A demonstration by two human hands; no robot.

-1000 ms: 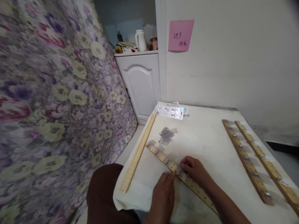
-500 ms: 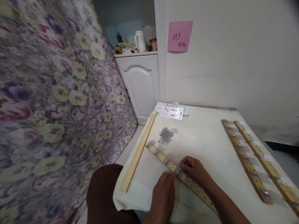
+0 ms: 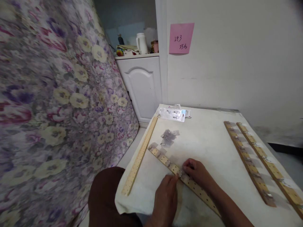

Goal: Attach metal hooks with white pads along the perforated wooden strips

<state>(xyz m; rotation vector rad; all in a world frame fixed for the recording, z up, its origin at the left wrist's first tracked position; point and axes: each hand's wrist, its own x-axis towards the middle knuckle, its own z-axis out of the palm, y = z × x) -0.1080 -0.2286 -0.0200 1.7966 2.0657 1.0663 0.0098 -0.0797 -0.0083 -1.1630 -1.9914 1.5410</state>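
A pale wooden strip with rows of holes (image 3: 163, 158) lies slantwise on the table, small metal pieces with clear plastic tabs set along its far part. My left hand (image 3: 165, 197) is closed at the strip's near edge, fingertips gripping it. Across from it my right hand (image 3: 195, 171) pinches a small shiny metal piece (image 3: 181, 173) with a clear tab against the strip; the fingers partly hide it. Beyond the strip sits a loose pile of similar metal pieces with greyish clear tabs (image 3: 168, 137).
Another holed wooden strip (image 3: 139, 154) runs along the table's left edge. Clear packaging with metal parts (image 3: 171, 114) lies at the back. On the right, two wooden strips (image 3: 246, 157) carry rows of metal pieces. A flowered curtain (image 3: 59, 110) hangs at left.
Both hands stay at the same spot on the strip, with barely any finger movement. The camera view has shifted very slightly.
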